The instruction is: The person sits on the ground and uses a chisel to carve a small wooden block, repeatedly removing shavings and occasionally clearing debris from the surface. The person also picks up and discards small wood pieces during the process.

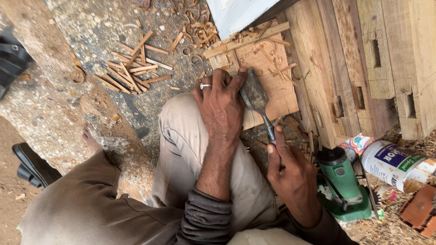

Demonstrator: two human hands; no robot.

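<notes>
A flat reddish wood piece [277, 84] lies on the ground in front of my knee, with curled shavings on it. My left hand [220, 106], a ring on one finger, rests over the knee and presses its fingertips on the wide metal blade of a chisel [254, 97]. The blade lies against the wood piece. My right hand [290, 172] is closed around the chisel's handle, lower right of the blade.
Thick timber beams [363, 68] with cut mortise slots lie at the right. A green power tool [340, 186] and a white plastic container [395, 165] sit by my right hand. Wood strips [131, 68] and shavings litter the stone ground. A black shoe [32, 165] lies at the left.
</notes>
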